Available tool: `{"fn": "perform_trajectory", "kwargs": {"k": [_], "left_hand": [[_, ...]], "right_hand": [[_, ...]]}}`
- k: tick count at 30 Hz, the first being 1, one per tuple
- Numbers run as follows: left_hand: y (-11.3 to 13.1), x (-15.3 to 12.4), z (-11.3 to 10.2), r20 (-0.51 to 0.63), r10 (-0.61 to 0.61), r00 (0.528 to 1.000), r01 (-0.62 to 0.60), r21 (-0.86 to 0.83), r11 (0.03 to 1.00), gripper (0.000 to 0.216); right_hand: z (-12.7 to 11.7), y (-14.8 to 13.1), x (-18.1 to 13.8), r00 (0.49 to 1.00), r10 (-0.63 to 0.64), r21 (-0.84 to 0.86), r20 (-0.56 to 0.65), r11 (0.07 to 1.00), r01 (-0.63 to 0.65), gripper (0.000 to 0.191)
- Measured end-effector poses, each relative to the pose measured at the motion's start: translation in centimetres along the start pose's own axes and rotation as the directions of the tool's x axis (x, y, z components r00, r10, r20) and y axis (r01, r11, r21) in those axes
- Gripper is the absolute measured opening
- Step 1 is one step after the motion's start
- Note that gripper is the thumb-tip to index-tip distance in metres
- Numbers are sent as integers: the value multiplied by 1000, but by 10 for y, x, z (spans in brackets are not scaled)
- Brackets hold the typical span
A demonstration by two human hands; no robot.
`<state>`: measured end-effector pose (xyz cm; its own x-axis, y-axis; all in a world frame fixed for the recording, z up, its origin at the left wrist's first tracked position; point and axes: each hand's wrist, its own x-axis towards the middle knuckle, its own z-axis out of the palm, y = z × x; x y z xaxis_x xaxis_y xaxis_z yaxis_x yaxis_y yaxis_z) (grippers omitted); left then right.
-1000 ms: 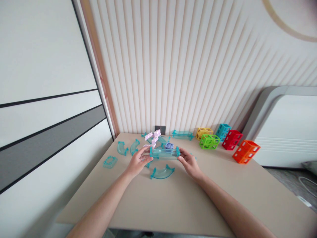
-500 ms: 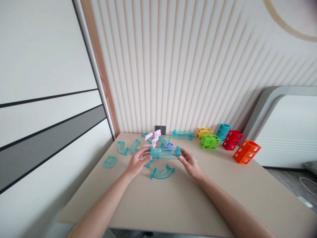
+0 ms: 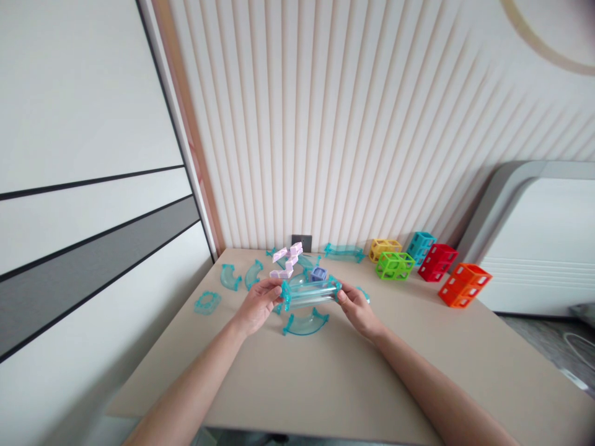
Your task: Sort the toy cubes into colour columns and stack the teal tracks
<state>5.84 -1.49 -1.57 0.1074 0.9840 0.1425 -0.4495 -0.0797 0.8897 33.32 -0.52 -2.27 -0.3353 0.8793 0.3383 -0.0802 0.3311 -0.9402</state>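
A clear teal plastic tube (image 3: 310, 296) is held level above the table between both hands. My left hand (image 3: 258, 303) pinches its left end, thumb toward me. At the opposite end, my right hand (image 3: 356, 305) grips the teal connector between thumb and fingers. Below the tube lies a curved teal track piece (image 3: 305, 323). Behind it are pink blocks (image 3: 289, 260) joined in a zigzag and a small violet-blue cube (image 3: 318, 274). Other teal pieces behind are partly hidden by the tube and hands.
Two curved teal tracks (image 3: 230, 277) and a square teal piece (image 3: 207, 303) lie at the left. A long teal track (image 3: 344, 251) rests near the wall. Yellow, blue, green (image 3: 395, 265), red (image 3: 437, 262) and orange (image 3: 465, 285) frame blocks stand at the right of the table (image 3: 297, 384).
The tube has turned in my hands and dipped slightly, its left end now angled so more of the end flange shows. Both hands keep their hold.
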Motion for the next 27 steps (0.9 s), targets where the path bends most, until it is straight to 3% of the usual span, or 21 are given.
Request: {"fn": "perform_trajectory", "kwargs": {"k": [11, 18, 27], "left_hand": [[4, 0, 4, -55, -14, 998, 11, -49, 999, 34], [5, -3, 12, 22, 93, 995, -95, 134, 986, 56], [3, -4, 10, 9, 138, 990, -136, 241, 961, 55]], "right_hand": [[-2, 5, 1, 999, -4, 51, -41, 999, 6, 57], [-2, 4, 2, 994, -5, 33, -106, 999, 8, 53], [-2, 4, 1, 996, -17, 2, -85, 1000, 17, 58]]}}
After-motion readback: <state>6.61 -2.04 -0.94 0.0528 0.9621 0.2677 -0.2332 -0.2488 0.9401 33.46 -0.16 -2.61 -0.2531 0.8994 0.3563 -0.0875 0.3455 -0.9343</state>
